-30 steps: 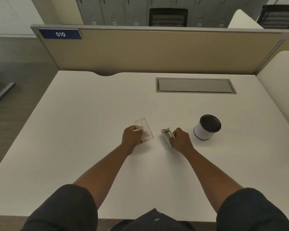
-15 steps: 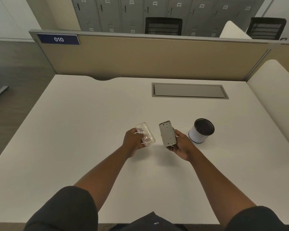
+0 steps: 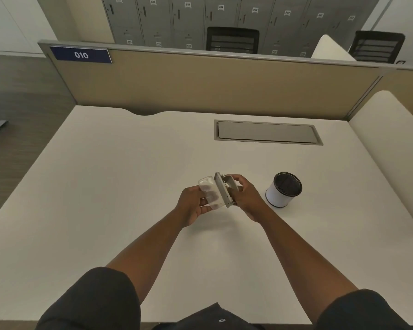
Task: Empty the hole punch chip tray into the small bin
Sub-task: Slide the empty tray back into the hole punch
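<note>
Your left hand (image 3: 193,206) grips the clear chip tray (image 3: 211,196), right hand (image 3: 244,198) the hole punch (image 3: 224,189), pressed together. Refitting, likely; small bin (image 3: 284,189) at 3 o'clock.

The broad white rectangular table (image 3: 105,186) carries a small white cylindrical bin with a dark rim (image 3: 280,195), standing upright right of centre.

One view only, from a camera worn on the person's head. It faces forward and steeply down over the near edge of the white desk (image 3: 105,186), close above it; both forearms enter from the bottom of frame. Wide-angle bending shows at the sides. The far edge meets a tan partition (image 3: 200,84), beyond which lockers (image 3: 184,20) show. No second view shares the scene.
</note>
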`<action>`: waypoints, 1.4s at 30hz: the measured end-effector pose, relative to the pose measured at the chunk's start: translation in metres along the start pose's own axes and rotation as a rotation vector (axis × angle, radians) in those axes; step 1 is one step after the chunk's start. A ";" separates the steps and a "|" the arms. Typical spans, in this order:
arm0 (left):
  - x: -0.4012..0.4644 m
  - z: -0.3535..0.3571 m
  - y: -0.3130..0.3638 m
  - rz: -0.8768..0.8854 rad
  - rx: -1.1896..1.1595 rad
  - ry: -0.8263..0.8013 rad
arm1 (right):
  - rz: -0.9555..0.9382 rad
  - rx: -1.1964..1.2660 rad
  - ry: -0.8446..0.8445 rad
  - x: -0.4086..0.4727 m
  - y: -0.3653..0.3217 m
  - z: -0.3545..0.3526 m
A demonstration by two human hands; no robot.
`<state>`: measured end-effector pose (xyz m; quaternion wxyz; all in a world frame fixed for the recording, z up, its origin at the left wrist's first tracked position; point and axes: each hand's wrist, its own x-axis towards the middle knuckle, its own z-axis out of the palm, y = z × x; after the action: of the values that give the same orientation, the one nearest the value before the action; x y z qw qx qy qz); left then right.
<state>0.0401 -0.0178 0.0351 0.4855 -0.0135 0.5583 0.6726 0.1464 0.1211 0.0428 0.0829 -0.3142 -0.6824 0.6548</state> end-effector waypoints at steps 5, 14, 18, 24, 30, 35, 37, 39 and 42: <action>0.001 0.003 0.002 0.013 0.018 -0.016 | -0.051 -0.174 0.047 0.006 -0.003 0.005; -0.002 0.006 0.006 0.010 0.032 -0.041 | -0.146 -0.416 0.158 0.009 -0.009 0.011; -0.003 0.008 0.006 0.014 0.025 -0.051 | -0.213 -0.497 0.175 0.005 -0.013 0.015; -0.004 0.011 0.006 0.034 0.027 -0.074 | -0.275 -0.621 0.185 0.005 -0.012 0.022; -0.006 0.013 0.008 0.035 0.008 -0.078 | -0.314 -0.747 0.220 0.007 -0.004 0.027; -0.004 0.011 0.011 -0.003 -0.043 -0.075 | -0.361 -0.845 0.226 0.008 -0.002 0.032; -0.003 0.009 0.012 -0.008 -0.076 -0.067 | -0.395 -0.864 0.226 0.009 -0.002 0.032; -0.002 0.007 0.015 -0.015 -0.103 -0.044 | -0.442 -0.903 0.224 0.010 -0.002 0.032; -0.001 0.004 0.022 -0.027 -0.090 -0.032 | -0.463 -0.896 0.210 0.012 -0.005 0.030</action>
<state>0.0277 -0.0133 0.0528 0.5022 -0.0323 0.5193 0.6907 0.1202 0.1027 0.0400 0.1511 -0.2235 -0.9357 0.2275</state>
